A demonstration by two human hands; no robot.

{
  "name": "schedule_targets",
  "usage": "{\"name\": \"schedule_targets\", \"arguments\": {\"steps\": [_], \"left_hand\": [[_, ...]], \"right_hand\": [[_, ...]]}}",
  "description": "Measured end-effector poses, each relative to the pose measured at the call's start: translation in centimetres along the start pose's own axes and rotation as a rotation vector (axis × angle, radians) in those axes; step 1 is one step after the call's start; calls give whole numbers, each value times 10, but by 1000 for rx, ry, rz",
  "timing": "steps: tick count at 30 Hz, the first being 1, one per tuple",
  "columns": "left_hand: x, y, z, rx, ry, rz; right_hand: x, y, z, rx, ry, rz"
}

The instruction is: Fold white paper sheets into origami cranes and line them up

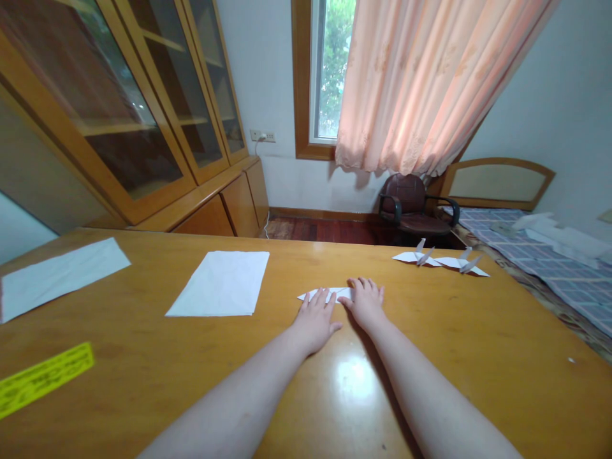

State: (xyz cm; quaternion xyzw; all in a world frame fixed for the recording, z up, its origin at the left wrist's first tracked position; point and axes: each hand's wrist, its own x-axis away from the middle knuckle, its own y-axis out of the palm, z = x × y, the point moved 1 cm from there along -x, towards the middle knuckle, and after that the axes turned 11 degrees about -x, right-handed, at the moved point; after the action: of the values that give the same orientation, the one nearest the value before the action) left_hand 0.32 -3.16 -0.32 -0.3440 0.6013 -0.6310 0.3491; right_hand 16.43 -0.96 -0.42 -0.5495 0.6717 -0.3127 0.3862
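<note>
Your left hand (pixel 315 322) and right hand (pixel 364 303) lie flat and open, gripping nothing, fingertips on a folded white paper strip (pixel 327 294) on the desk (pixel 430 363). Two origami cranes (pixel 421 256) lie just beyond; a white paper sheet (pixel 220 284) lies leftward.

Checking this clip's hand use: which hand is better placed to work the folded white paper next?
Probably the left hand: it touches the exposed stretch of the folded white paper, while the right hand covers that paper's right end.
</note>
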Motion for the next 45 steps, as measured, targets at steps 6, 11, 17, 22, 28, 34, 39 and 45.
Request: {"name": "schedule_targets", "arguments": {"steps": [6, 11, 17, 22, 28, 34, 39, 45], "left_hand": [[0, -4, -4, 15, 35, -83], [0, -1, -5, -13, 34, -125], [-1, 3, -4, -51, 30, -109], [1, 0, 1, -81, -123, -107], [4, -1, 1, -167, -449, -101], [-4, -7, -14, -57, -233, 109], [-11, -10, -21, 85, -145, 143], [-15, -12, -28, 192, -90, 159]], "right_hand": [[5, 4, -1, 68, 100, -99], [9, 0, -8, 159, 140, -100], [4, -4, -13, -39, -305, -261], [1, 2, -10, -141, -320, -282], [3, 0, -11, -186, -317, -266], [1, 3, -9, -188, -353, -220], [-1, 2, -10, -231, -408, -179], [2, -3, -14, -271, -377, -160]]}}
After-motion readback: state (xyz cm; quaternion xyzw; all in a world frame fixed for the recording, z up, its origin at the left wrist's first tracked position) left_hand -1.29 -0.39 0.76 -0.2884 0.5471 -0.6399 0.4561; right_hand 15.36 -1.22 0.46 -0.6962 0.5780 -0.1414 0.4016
